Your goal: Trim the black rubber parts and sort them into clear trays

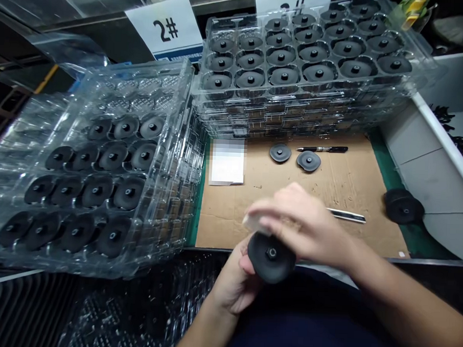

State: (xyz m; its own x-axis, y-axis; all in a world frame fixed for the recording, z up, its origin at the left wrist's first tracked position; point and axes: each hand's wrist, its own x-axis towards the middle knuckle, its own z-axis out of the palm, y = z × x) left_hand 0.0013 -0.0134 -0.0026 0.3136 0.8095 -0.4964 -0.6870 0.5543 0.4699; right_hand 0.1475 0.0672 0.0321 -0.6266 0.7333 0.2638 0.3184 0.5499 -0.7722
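Observation:
Close to my body, my left hand (236, 283) grips a round, wavy-edged black rubber disc (271, 265) with a small raised hub in its middle. Just above the disc's upper edge is my right hand (306, 223), fingers bent together and slightly blurred. Something pale (257, 223) shows at its fingertips; I cannot make out what it is. Two more black discs, one on the left (280, 152) and one on the right (309, 160), lie on the cardboard sheet (222, 219) beyond my hands.
A stack of clear plastic trays (172, 125) with black discs stands left; another stack (257, 100) stands behind. A black pen (322, 149), a utility knife (347, 215) and a white paper (227, 163) lie on the cardboard. More discs (404, 206) sit right, beside a white bin wall (444, 137).

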